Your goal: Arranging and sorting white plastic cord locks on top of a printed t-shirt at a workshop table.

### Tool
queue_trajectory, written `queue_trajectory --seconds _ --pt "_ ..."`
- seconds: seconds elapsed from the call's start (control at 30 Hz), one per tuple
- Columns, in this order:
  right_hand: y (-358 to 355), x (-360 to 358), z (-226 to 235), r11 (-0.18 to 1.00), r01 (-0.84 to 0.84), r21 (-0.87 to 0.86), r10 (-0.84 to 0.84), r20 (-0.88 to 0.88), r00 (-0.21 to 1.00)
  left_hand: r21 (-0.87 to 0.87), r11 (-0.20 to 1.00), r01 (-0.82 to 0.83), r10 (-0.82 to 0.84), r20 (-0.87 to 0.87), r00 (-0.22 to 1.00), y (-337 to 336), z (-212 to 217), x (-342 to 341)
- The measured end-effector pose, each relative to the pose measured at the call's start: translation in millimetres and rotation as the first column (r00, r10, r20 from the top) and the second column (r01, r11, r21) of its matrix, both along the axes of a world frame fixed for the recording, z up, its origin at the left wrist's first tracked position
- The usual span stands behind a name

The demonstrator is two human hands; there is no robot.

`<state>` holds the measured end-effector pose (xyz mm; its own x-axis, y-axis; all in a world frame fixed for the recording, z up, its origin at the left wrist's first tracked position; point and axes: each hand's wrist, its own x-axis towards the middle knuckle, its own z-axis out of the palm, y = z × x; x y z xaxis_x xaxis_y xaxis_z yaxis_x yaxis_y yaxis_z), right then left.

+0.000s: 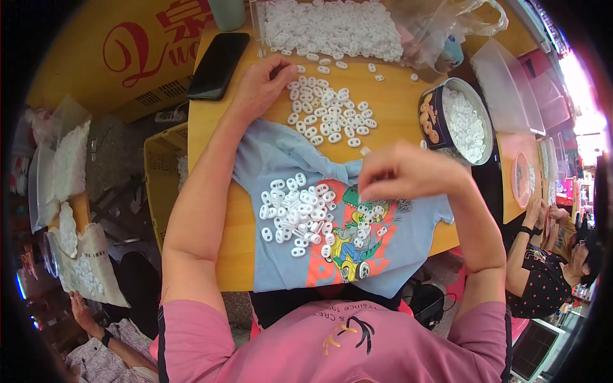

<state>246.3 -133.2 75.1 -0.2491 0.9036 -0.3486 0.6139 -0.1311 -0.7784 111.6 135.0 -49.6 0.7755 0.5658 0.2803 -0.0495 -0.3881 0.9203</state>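
My left hand (pixel 267 84) rests on the table with its fingers curled in, its fingertips beside a scatter of small white two-hole plastic pieces (pixel 332 112). Whatever those fingers may grip is hidden. Slightly blurred, my right hand (pixel 412 172) hangs over a light blue printed T-shirt (pixel 408 255), its fingers bent down and together; I cannot make out what is in them. A heap of white oval two-hole pieces (pixel 297 210) lies on the shirt, left of its dinosaur print. Several smaller white pieces (pixel 365 223) lie on the print below my right hand.
Up the table stand a clear bin of white pieces (pixel 332 29), a black phone (pixel 218 66) and a plastic bag (pixel 434 32). A round tin (pixel 486 121) of white pieces is at the right. Another person (pixel 555 268) sits far right; a person's hand (pixel 84 313) shows lower left.
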Motion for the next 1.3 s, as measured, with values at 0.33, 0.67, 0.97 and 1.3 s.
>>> queue_trajectory --seconds 0.33,0.67,0.97,1.3 --pt "54.3 16.6 -33.7 0.812 0.343 0.472 -0.455 0.147 0.878 0.027 1.000 -0.008 0.009 -0.021 1.000 2.2 -2.3 1.1" --pt "123.2 33.6 -38.1 0.916 0.287 0.282 -0.401 0.577 0.712 0.052 0.998 -0.018 0.020 -0.037 0.999 1.3 1.1 -0.9" --pt "119.9 53.0 -41.7 0.934 0.268 0.237 -0.339 0.345 0.875 0.077 0.997 -0.019 0.020 -0.005 1.000 2.9 -5.2 1.4" --pt "35.9 9.5 9.1 0.993 0.045 -0.108 -0.064 -0.184 0.981 0.065 0.998 -0.024 0.025 -0.021 0.999 3.8 -4.7 1.7"
